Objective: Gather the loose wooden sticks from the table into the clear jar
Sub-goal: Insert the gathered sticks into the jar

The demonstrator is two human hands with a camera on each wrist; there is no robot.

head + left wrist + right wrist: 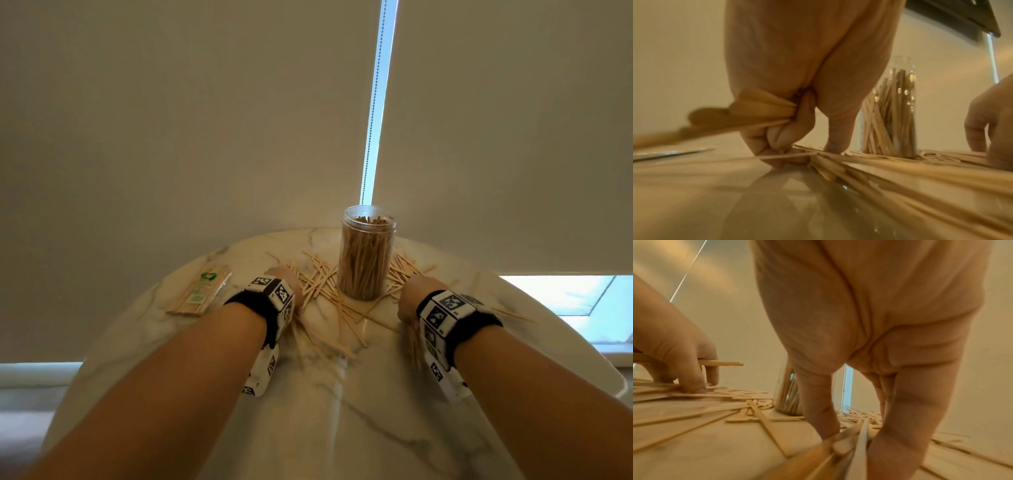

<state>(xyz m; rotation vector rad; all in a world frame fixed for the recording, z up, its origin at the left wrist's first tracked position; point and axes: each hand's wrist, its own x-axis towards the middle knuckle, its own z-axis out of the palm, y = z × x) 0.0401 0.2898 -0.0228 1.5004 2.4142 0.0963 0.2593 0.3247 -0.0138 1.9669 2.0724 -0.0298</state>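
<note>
A drawn beige roller blind (205, 120) fills the background, with a bead chain seen in the bright gap between panels; below it a round white marble-patterned table (342, 411) carries everything. The tall clear plastic jar (366, 253) stands upright and lidless at the far middle, already packed most of the way with sticks. The left hand (789, 97) is seen left of the jar, fingers curled round a small bundle of sticks while its fingertips press into the pile. The right hand (869, 353) is seen right of the jar, thumb and fingers pinching a few sticks just off the tabletop. A cellophane-wrapped pack of sticks with a green label (200, 289) lies well to the left, untouched. The loose thin pale wooden sticks (322, 284) are scattered flat around the jar's base on both sides and toward the near edge, many crossed over each other. Judged light, stiff and slightly slick on the polished top, they are likely hard to lift singly; raking them into a parallel bunch and pinching near mid-length is probably best, ends aligned before dropping into the crowded jar mouth.
</note>
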